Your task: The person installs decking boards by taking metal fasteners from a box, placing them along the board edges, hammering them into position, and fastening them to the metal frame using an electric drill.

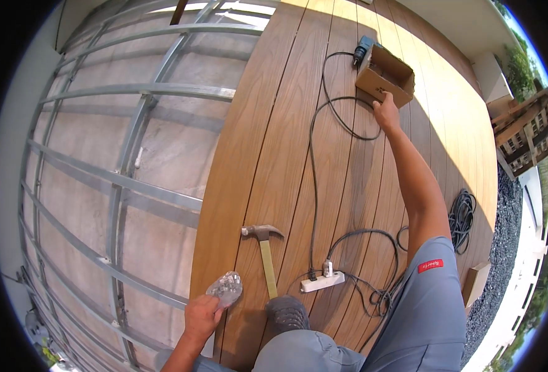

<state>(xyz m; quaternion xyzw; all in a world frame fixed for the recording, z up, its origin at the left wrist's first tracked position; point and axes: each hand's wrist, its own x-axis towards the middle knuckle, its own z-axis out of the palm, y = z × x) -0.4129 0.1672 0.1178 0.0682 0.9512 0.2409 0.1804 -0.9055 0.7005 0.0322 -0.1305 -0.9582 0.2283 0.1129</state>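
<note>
In my left hand (202, 317), low and left of the hammer, I grip a clear plastic bag (227, 286) with small shiny pieces in it. My right arm reaches far forward, and my right hand (386, 114) is closed at the near side of an open cardboard box (388, 71). A blue-green power drill (363, 49) lies against the box's left side, partly behind it. The hammer (266, 259), with a yellowish handle, rests on the wooden deck (286, 155) just ahead of my dark shoe (287, 313).
A grey metal frame (147, 102) over concrete lies along the deck's left edge. A white power strip (322, 282) sits nearby with dark cords looping across the boards. To the right are a coiled cable (463, 214), a small wooden block (476, 284), dark gravel (506, 229) and stacked pallets (526, 135).
</note>
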